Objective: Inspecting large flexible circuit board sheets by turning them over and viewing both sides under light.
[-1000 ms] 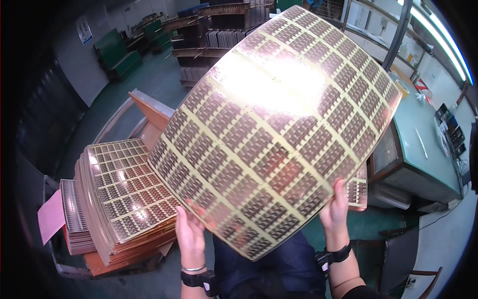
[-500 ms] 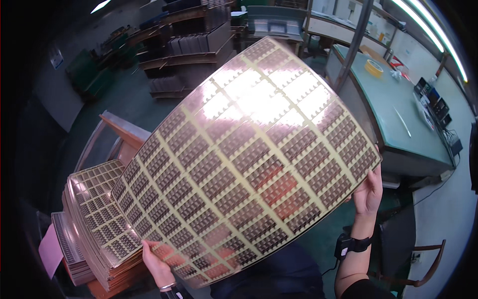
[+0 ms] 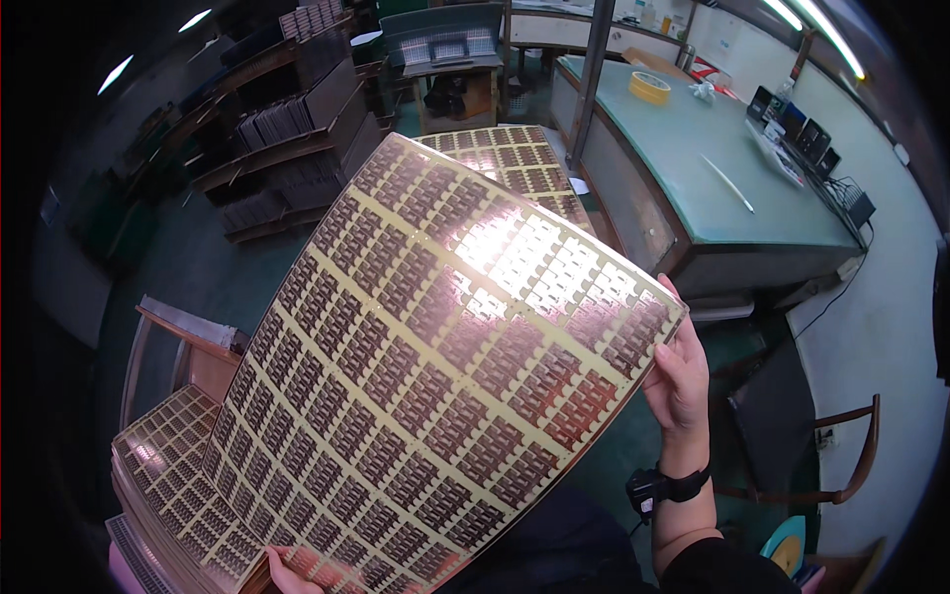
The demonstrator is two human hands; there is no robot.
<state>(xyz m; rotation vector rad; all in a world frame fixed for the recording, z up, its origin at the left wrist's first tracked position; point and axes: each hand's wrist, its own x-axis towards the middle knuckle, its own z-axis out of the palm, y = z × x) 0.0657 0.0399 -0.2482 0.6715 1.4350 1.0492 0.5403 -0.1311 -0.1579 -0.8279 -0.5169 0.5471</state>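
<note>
- Head view: a large flexible circuit sheet (image 3: 435,386) is held up in front of the body, tilted, its top bowed toward the camera.
- Right hand (image 3: 680,376) is raised at the sheet's right edge, palm toward the sheet, wrist upright; thumb and fingers are pinched on the edge, fingertips hidden behind it. A black wristband (image 3: 673,485) is worn.
- Left hand (image 3: 292,574) is seen only partly at the lower edge, under the sheet's bottom corner; fingers appear curled on that corner, full grip cannot be told.
- Sheet is thin, glossy, yellow-tan, with a grid of dark brown patterned blocks; strong glare sits near its upper middle.
- A stack of like sheets (image 3: 168,465) lies lower left, just beside the held sheet.
- A green-topped workbench (image 3: 712,168) stands upper right, with a tape roll (image 3: 649,87) on it.
- A wooden chair (image 3: 841,465) stands right.
</note>
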